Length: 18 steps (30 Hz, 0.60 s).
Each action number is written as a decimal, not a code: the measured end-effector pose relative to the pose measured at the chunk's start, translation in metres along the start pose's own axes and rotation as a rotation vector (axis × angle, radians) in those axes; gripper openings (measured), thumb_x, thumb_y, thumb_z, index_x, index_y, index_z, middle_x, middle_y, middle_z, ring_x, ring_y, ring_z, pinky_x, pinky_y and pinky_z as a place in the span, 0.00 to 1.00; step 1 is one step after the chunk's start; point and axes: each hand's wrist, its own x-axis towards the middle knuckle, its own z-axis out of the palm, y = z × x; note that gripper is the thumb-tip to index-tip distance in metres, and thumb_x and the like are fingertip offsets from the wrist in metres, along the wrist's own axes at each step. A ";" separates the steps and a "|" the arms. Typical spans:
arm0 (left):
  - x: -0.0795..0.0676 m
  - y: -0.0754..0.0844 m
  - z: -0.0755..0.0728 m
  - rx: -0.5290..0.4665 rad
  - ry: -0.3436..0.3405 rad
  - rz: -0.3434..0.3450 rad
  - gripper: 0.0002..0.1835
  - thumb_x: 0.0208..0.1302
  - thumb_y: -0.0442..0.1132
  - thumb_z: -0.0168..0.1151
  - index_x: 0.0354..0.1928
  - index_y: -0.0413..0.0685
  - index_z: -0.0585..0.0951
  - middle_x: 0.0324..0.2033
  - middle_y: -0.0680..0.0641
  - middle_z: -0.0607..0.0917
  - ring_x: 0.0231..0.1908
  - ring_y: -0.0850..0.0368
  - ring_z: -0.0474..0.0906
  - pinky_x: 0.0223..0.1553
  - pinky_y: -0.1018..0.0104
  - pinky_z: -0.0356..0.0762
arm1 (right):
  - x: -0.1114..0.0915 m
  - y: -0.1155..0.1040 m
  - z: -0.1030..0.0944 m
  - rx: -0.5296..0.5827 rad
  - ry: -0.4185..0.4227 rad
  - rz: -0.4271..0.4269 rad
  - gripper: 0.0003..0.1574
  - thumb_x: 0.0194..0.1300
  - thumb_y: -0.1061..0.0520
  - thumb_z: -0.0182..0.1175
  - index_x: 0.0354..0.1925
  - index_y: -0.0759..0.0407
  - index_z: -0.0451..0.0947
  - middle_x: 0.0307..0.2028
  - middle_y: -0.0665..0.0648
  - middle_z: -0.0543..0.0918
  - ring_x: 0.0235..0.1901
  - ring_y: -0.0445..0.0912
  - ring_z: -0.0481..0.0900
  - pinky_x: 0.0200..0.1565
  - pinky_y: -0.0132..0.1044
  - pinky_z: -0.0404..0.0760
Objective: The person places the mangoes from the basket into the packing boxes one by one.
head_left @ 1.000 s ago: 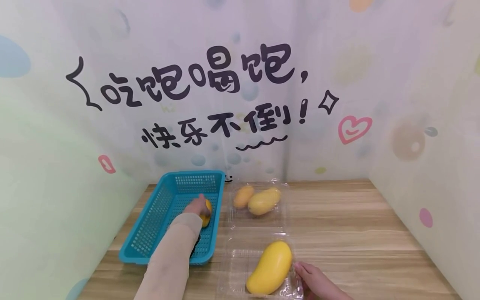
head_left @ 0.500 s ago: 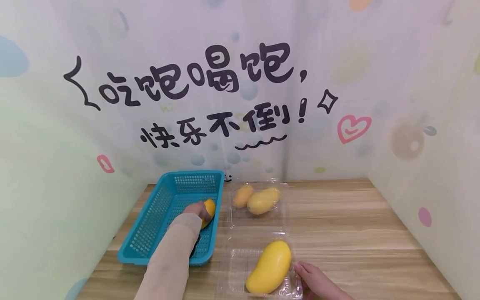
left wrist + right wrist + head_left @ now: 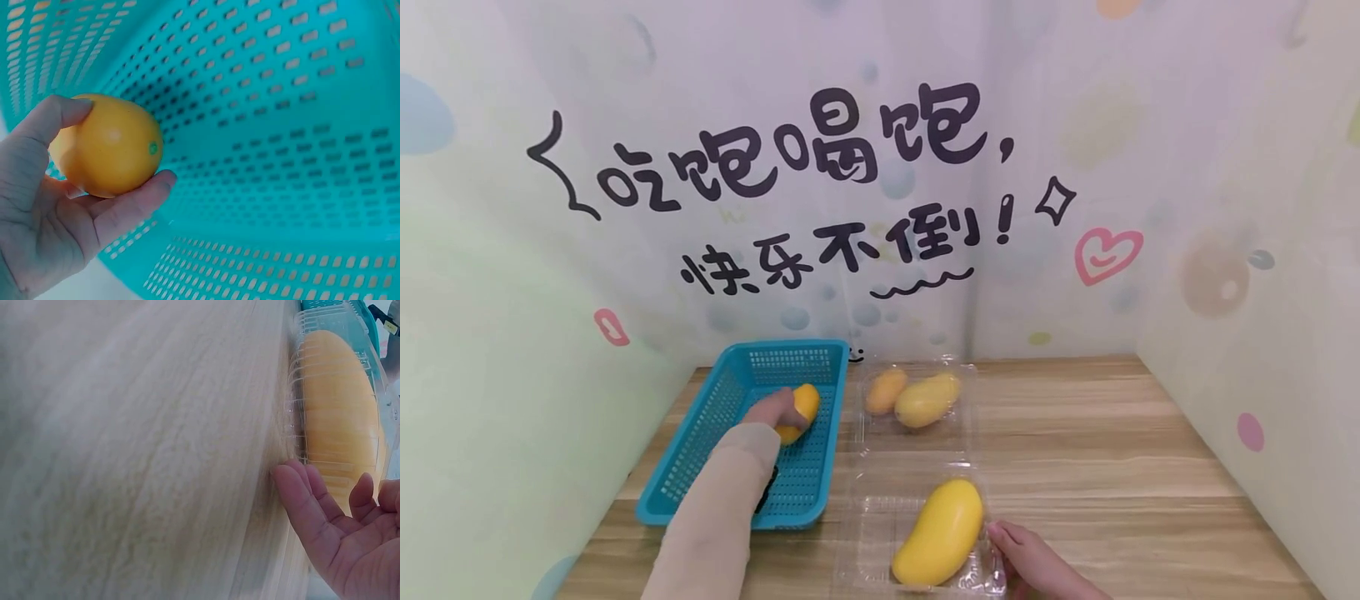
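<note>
In the head view my left hand (image 3: 775,410) reaches into the teal basket (image 3: 655,504) and grips a yellow mango (image 3: 807,402). The left wrist view shows the thumb and fingers curled round this mango (image 3: 115,147), its green-marked end facing the basket's mesh wall. A large yellow mango (image 3: 942,533) lies slantwise in a clear plastic container (image 3: 874,546) at the front. Against the container's right side rests my right hand (image 3: 1033,560). In the right wrist view its loosely bent fingers (image 3: 300,497) touch the wall beside the big mango (image 3: 340,400).
Behind the front container, an orange-yellow mango (image 3: 887,392) and a paler mango (image 3: 927,402) show through clear plastic (image 3: 917,450). The wooden table (image 3: 1097,442) ends at a printed wall (image 3: 1037,325) at the back, with further walls at both sides.
My left hand has moved left inside the basket with the mango, away from the basket's right wall. My right hand and the front container have stayed put.
</note>
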 end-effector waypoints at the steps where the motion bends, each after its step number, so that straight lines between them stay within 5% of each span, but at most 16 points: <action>1: 0.000 -0.002 -0.002 -0.023 0.004 0.006 0.43 0.56 0.44 0.61 0.67 0.34 0.50 0.46 0.35 0.72 0.39 0.45 0.70 0.39 0.54 0.73 | 0.000 0.000 0.000 0.004 -0.002 0.004 0.30 0.71 0.43 0.38 0.29 0.69 0.64 0.18 0.49 0.69 0.19 0.42 0.67 0.16 0.31 0.69; 7: -0.009 -0.007 -0.020 -0.100 0.085 0.058 0.46 0.54 0.45 0.61 0.66 0.33 0.47 0.43 0.35 0.71 0.33 0.46 0.71 0.27 0.58 0.75 | -0.001 -0.002 0.001 0.011 -0.003 0.013 0.30 0.71 0.43 0.38 0.28 0.70 0.63 0.18 0.48 0.68 0.20 0.41 0.66 0.17 0.30 0.68; 10: -0.020 -0.004 -0.027 -0.053 0.160 0.091 0.46 0.50 0.45 0.62 0.65 0.33 0.49 0.40 0.36 0.72 0.31 0.46 0.71 0.25 0.59 0.72 | -0.001 -0.003 0.002 0.019 -0.006 0.005 0.29 0.71 0.44 0.38 0.28 0.70 0.62 0.18 0.48 0.68 0.19 0.40 0.66 0.18 0.29 0.67; 18: -0.071 0.018 -0.024 -0.066 0.311 0.192 0.48 0.47 0.44 0.64 0.66 0.39 0.48 0.36 0.39 0.77 0.31 0.49 0.73 0.29 0.60 0.71 | -0.001 -0.006 0.003 0.019 -0.008 0.007 0.30 0.71 0.44 0.39 0.29 0.71 0.62 0.17 0.48 0.68 0.19 0.41 0.65 0.18 0.29 0.65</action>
